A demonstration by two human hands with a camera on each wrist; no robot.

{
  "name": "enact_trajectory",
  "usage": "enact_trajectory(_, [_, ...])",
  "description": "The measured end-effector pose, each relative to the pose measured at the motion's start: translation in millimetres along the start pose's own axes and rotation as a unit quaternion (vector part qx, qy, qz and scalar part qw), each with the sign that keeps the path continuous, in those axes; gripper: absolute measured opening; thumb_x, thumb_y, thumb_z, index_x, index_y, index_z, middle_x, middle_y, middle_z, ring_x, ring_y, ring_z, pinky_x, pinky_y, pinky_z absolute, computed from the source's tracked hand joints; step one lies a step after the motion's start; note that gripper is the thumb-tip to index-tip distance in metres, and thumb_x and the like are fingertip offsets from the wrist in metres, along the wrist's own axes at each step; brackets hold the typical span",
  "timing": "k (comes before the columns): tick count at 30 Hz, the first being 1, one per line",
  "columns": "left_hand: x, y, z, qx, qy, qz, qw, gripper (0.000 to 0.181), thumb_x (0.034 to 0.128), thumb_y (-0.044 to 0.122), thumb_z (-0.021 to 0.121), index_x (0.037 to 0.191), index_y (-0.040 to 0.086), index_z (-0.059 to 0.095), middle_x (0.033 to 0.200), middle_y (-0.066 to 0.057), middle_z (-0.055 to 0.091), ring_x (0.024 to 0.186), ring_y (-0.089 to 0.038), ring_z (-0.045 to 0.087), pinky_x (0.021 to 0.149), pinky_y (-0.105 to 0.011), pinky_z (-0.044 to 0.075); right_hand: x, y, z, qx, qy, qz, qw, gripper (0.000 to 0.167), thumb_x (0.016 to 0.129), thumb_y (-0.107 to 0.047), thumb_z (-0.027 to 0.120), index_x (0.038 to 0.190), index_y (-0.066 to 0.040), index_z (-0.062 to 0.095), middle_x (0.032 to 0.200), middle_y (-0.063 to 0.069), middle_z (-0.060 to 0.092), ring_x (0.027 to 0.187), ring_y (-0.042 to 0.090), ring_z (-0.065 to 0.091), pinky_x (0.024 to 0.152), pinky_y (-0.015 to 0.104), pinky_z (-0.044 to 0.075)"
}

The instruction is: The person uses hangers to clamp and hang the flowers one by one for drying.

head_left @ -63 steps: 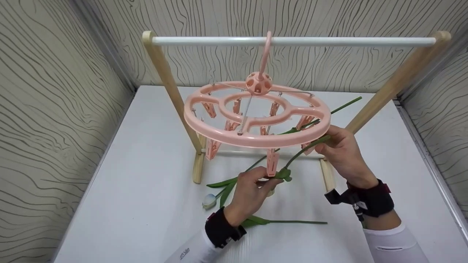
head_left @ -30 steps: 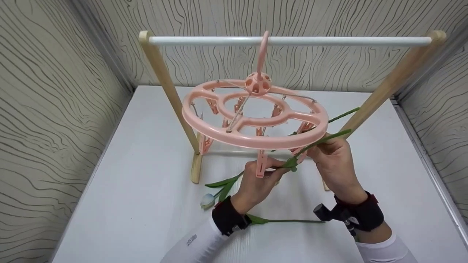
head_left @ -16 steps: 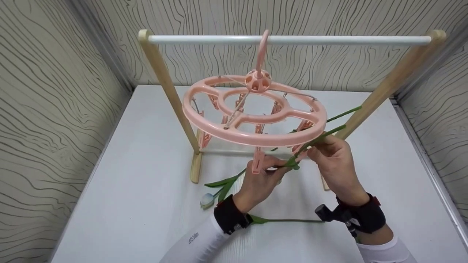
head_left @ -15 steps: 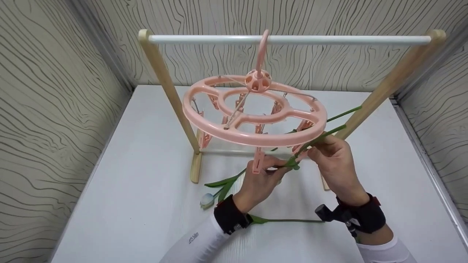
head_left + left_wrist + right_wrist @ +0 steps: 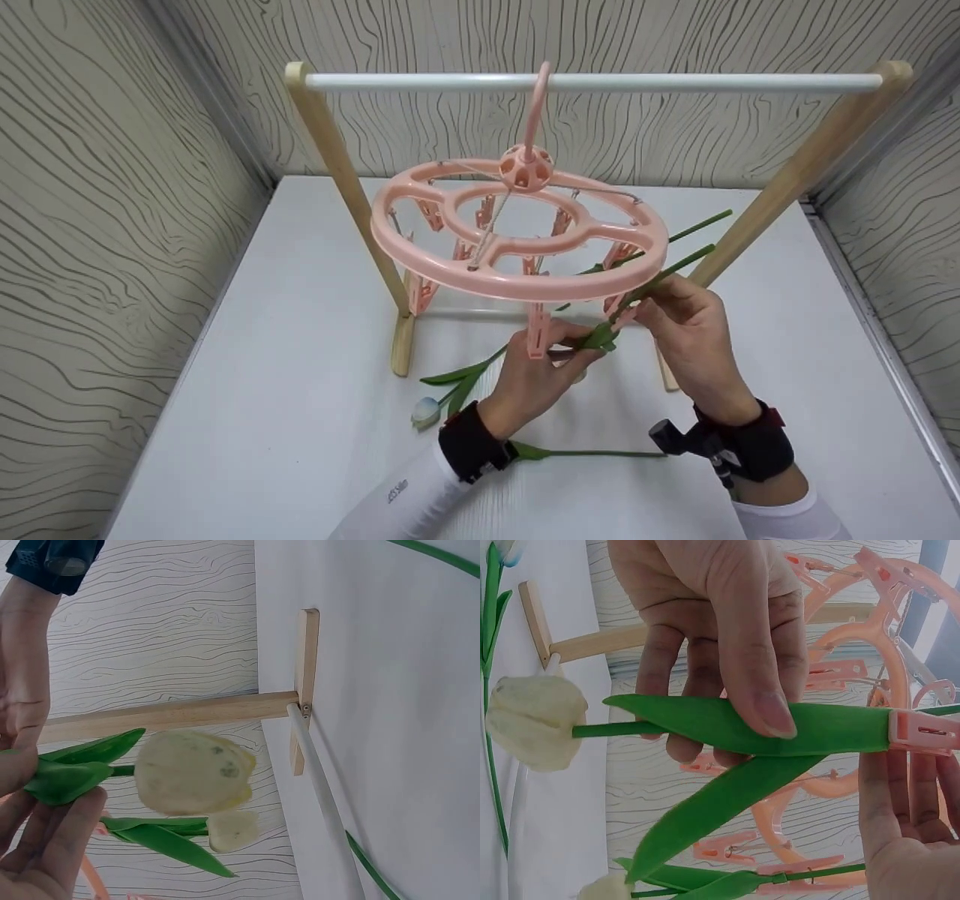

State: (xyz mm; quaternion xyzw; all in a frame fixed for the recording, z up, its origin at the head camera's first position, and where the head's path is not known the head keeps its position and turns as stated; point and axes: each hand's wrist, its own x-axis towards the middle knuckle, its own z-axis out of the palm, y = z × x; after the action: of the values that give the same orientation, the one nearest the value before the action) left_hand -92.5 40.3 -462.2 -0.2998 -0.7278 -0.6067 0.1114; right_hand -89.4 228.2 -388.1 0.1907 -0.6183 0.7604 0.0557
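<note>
My left hand pinches the green leaves of an artificial white tulip, thumb on one leaf. The stem slants up to the right, past the rim of a pink round clip hanger. My right hand is at a pink clothespin on that rim, thumb and fingers closed about it. The clothespin's end overlaps the leaf base; whether it bites on the stem cannot be seen. Behind, a second white tulip hangs flower-down from another clothespin.
The hanger hooks over the white bar of a wooden stand. Several clothespins dangle from its rings. On the white table lie a blue-white tulip and another green stem, partly behind the left wrist.
My left hand has shifted right with the tulip. My right hand has gone from the stem's upper end to the clothespin, and the stem now sticks out past it. The hanger has turned slightly.
</note>
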Motion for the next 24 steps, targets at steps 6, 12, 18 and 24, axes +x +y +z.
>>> enact_trajectory(6, [-2.2,-0.7,-3.9,0.023,-0.01,0.011,0.9996,0.028,0.0843,0.013,0.077,0.109,0.005,0.065,0.102,-0.004,0.07,0.094,-0.008,0.067,0.072,-0.018,0.055,-0.3,0.8,-5.3,-0.03,0.005,-0.007,0.9995,0.032,0.096,0.006,0.054,0.128,0.013,0.054,0.118,0.025,0.062,0.11,0.029,0.06,0.093,0.036,0.051])
enact_trajectory(12, [-12.6,-16.0,-15.5,0.06,-0.032,0.021,0.9974,0.023,0.0866,0.019,0.075,0.103,0.009,0.064,0.102,-0.001,0.069,0.092,-0.005,0.066,0.072,-0.015,0.053,0.9,0.7,-11.9,-0.021,0.004,-0.019,0.9996,0.032,0.096,0.011,0.05,0.128,0.016,0.052,0.111,0.026,0.063,0.102,0.03,0.063,0.09,0.039,0.053])
enact_trajectory(18, [-31.5,-21.7,-30.7,0.103,-0.078,-0.012,0.9915,0.017,0.0905,0.023,0.071,0.102,0.012,0.066,0.095,0.002,0.067,0.088,-0.005,0.064,0.071,-0.014,0.053,3.6,2.6,-21.5,-0.009,-0.013,-0.032,0.9994,0.029,0.097,0.009,0.05,0.124,0.018,0.052,0.099,0.029,0.064,0.09,0.031,0.066,0.084,0.036,0.055])
enact_trajectory(24, [-50.0,-26.3,-42.7,0.15,-0.126,-0.045,0.9796,0.021,0.0899,0.026,0.072,0.107,0.015,0.07,0.098,0.007,0.068,0.087,-0.004,0.064,0.073,-0.014,0.052,6.3,3.0,-28.3,-0.025,-0.019,-0.044,0.9985,0.028,0.096,0.008,0.052,0.122,0.019,0.054,0.102,0.026,0.065,0.094,0.031,0.064,0.088,0.034,0.053])
